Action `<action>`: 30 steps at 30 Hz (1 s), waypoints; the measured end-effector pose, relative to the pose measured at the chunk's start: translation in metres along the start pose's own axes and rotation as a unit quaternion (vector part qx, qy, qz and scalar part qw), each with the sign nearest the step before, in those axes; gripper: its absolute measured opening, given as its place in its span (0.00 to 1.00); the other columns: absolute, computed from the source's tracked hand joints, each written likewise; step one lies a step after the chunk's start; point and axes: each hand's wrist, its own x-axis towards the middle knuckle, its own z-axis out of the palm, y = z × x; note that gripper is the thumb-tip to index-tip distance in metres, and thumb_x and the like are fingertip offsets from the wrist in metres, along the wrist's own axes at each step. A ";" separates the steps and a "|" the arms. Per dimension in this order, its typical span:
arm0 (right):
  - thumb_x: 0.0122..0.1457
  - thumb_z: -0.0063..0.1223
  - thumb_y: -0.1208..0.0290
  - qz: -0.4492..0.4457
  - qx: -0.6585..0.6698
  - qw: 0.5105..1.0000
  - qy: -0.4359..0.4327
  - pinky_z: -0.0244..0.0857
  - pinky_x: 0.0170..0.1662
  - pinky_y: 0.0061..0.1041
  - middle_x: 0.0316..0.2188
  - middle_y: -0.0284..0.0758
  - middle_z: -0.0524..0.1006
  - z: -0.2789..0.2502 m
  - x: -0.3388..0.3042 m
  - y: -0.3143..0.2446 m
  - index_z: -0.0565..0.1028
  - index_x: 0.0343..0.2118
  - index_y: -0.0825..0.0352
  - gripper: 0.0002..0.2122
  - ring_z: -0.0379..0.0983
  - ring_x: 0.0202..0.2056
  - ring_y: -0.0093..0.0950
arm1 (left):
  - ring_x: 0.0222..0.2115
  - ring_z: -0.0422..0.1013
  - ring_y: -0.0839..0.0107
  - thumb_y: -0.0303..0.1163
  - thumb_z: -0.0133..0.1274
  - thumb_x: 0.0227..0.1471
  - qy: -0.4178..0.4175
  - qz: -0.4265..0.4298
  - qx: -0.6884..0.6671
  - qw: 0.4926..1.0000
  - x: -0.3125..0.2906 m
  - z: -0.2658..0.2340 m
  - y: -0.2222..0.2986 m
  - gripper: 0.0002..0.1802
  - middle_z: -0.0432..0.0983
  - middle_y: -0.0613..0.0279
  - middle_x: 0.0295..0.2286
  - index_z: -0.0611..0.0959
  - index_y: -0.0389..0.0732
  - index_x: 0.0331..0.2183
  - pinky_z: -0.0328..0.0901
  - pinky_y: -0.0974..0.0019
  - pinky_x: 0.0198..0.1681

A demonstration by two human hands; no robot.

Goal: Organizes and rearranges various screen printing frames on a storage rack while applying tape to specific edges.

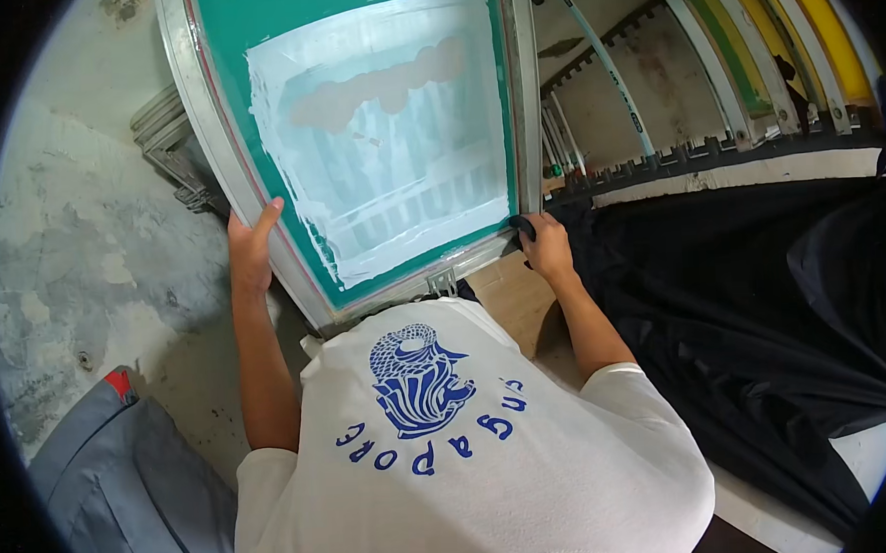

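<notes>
Head view: left rail of a framed green screen [382, 160] is clasped by the left hand [251, 251], thumb uppermost, fingertips hidden. At its lower right corner, a small black item [524, 228] is held in the right hand's [550, 248] curled fingers; black cloth [724, 292] is draped rightward.

At lower left, a grey fabric piece [123, 483] with a red corner is lying beside a stained grey surface [72, 276]. At upper left, metal frames [158, 136] are showing. At right, black cloth [725, 307] is spreading in folds below a toothed rack [697, 157]. Yellow and green panels [833, 26] are standing above.
</notes>
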 end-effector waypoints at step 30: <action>0.60 0.61 0.67 -0.074 0.065 0.919 0.382 0.71 0.50 0.49 0.40 0.54 0.81 -0.231 0.402 -0.291 0.78 0.45 0.72 0.15 0.78 0.45 0.55 | 0.53 0.72 0.67 0.23 0.64 0.55 0.036 -0.009 -0.030 0.999 -0.008 -0.017 0.063 0.33 0.77 0.58 0.53 0.72 0.36 0.60 0.63 0.61 0.60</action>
